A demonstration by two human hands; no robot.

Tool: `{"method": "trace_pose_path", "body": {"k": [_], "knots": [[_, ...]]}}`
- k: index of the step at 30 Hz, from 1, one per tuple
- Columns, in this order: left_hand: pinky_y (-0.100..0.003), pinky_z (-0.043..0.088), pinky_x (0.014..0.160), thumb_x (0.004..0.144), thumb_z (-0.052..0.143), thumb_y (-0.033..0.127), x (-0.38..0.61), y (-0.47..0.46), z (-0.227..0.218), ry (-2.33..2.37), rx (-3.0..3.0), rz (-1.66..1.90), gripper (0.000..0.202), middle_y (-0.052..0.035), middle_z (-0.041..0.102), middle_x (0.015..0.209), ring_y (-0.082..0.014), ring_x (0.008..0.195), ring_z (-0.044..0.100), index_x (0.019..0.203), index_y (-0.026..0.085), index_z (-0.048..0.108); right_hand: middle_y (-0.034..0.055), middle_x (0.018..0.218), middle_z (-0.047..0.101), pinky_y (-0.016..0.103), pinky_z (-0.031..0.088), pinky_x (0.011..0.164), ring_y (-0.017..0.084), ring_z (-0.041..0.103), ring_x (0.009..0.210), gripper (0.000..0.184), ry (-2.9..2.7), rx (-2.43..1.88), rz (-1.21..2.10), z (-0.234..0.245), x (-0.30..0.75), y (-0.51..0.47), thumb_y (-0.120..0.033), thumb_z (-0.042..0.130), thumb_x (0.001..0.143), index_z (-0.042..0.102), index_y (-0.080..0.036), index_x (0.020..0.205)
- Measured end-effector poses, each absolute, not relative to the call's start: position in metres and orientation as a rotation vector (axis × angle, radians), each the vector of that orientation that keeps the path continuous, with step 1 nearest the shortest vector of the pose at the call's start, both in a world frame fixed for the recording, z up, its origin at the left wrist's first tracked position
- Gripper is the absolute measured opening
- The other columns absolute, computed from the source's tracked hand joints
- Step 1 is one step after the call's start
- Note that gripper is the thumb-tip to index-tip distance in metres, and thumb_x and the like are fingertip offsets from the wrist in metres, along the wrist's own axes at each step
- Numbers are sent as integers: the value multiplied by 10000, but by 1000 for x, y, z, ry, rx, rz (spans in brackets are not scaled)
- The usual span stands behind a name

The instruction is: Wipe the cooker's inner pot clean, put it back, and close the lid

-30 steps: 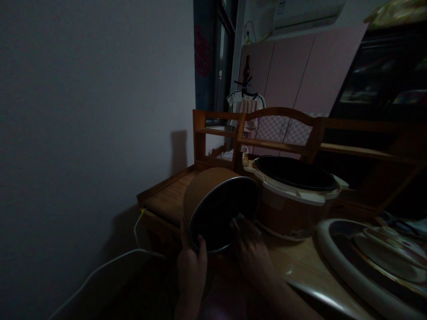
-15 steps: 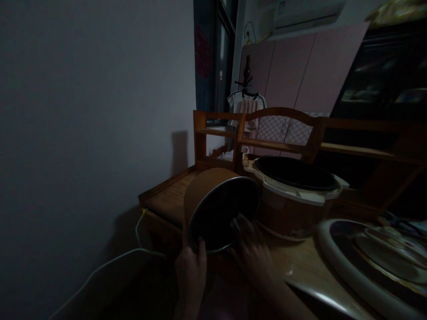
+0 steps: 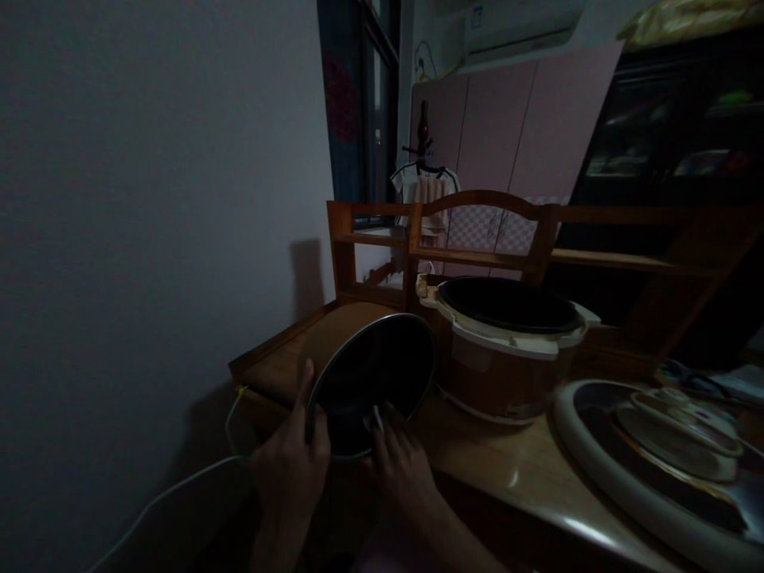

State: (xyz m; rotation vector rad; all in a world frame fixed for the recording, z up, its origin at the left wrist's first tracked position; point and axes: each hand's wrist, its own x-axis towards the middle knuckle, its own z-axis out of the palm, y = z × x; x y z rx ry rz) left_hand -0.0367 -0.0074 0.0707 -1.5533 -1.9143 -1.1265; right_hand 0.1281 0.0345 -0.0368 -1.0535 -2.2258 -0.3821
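Note:
A rice cooker's inner pot, tan outside and dark inside, is tipped with its mouth toward me. My left hand grips its left rim, thumb at the mouth and fingers on the outer wall. At the lower part of the mouth, my right hand reaches inside with its fingers closed on a small pale cloth; dim light hides most of it. To the right stands the cooker body, lidless, with a white rim and a dark opening. Its detached lid lies underside up at the right.
The wooden desk has a raised shelf along its back. A white cord hangs off the left side near the wall. Clothes hang behind the shelf.
The view has turned slightly right. My left hand sits higher round the pot's rim, and my right hand has moved left and lower inside the mouth with the cloth.

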Motion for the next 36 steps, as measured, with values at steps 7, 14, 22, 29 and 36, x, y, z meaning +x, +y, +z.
{"method": "trace_pose_path", "body": {"k": [7, 14, 22, 29, 36], "knots": [[-293, 397, 612, 931, 515, 335, -59, 38, 117, -1706, -1530, -980, 450, -26, 750, 771, -196, 596, 635, 1379, 366, 526, 268, 1324, 537, 466, 522, 975, 366, 531, 1232, 580, -2028, -1107, -258, -29, 53, 31, -401, 679, 909, 546, 5, 1302], [-335, 502, 848, 869, 568, 227, -58, 79, 157, -1356, -1891, -1271, 383, -37, 685, 1024, -205, 949, 646, 1220, 335, 674, 193, 1030, 676, 455, 583, 765, 321, 666, 898, 386, -2049, -1366, 150, 34, 20, 29, -344, 642, 926, 624, -43, 1167], [-453, 202, 1236, 833, 457, 88, -52, 105, 188, -1094, -2866, -1405, 623, 43, 462, 1494, -206, 1421, 358, 1397, 350, 504, 152, 1199, 623, 387, 524, 903, 269, 615, 1059, 455, -2029, -1215, 287, 51, 49, 21, -416, 463, 1025, 490, -116, 1367], [-420, 234, 1222, 855, 498, 145, -50, 106, 191, -1053, -3011, -1520, 503, 24, 529, 1444, -218, 1387, 411, 1326, 295, 590, 120, 1257, 606, 350, 526, 879, 250, 612, 1095, 452, -2237, -1331, 160, 41, 102, 24, -483, 367, 1054, 532, -163, 1328], [-401, 255, 1210, 844, 522, 150, -50, 103, 191, -1036, -2983, -1584, 481, 25, 568, 1405, -210, 1373, 432, 1296, 285, 617, 76, 874, 690, 336, 509, 628, 255, 670, 754, 407, -2716, -1511, -192, 58, 144, 34, -268, 270, 1077, 571, -294, 1351]]}}
